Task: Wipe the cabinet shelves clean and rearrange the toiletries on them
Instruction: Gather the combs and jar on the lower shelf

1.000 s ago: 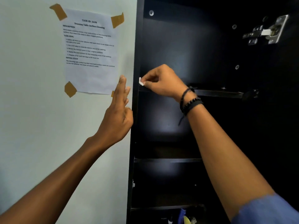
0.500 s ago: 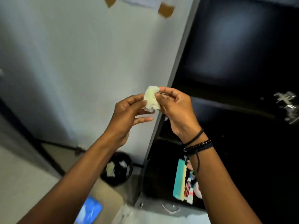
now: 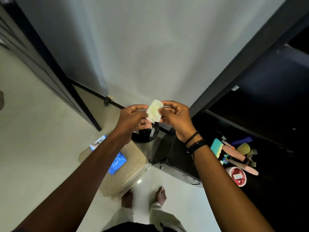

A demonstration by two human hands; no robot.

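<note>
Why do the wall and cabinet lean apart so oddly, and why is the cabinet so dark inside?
Head view, wide-angle lens: the tall black cabinet frame and pale grey wall fan outward. Head view: the cabinet's inside is deep shadow, only the colourful toiletries showing. Head view: the small whitish wipe looks sharp, the forearms slightly smeared.

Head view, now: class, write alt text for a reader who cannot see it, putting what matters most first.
The left hand and right hand pinch a small pale wipe between them, above a black bin on the floor. To the right, toiletries lie clustered on a low shelf of an open dark cabinet.
</note>
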